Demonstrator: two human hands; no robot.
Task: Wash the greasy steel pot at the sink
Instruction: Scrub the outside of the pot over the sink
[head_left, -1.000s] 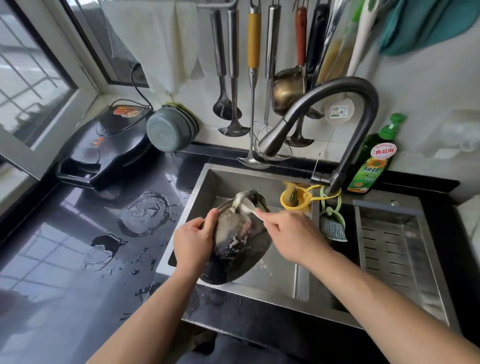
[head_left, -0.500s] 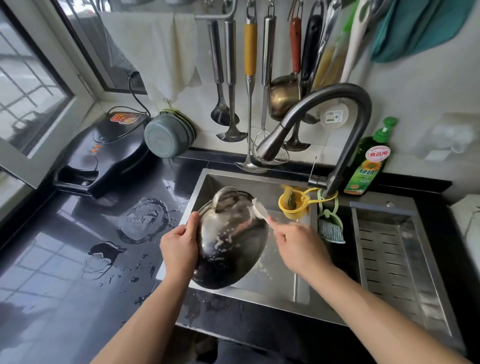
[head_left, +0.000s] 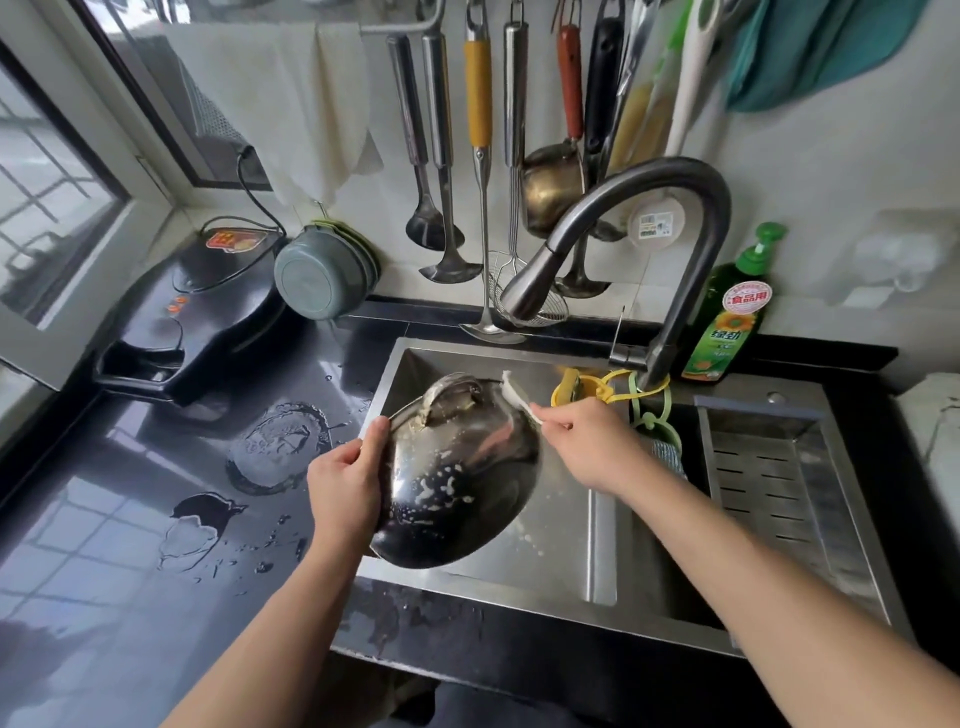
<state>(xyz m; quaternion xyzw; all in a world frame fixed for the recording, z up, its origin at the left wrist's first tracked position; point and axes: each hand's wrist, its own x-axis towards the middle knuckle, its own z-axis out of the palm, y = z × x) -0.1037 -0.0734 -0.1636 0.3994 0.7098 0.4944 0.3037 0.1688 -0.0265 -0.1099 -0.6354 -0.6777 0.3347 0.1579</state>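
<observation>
Left hand (head_left: 345, 483): while I watch, it grips the pot (head_left: 457, 478) rim over the sink (head_left: 597, 582).
Right hand (head_left: 587, 441): pinching a white brush (head_left: 514, 397) against the pot.

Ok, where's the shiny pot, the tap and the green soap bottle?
steel pot (head_left: 457, 478), head view, on its soapy rounded outside.
tap (head_left: 691, 192), head view, on the top of its dark curved neck.
green soap bottle (head_left: 727, 322), head view, on the front label.
</observation>
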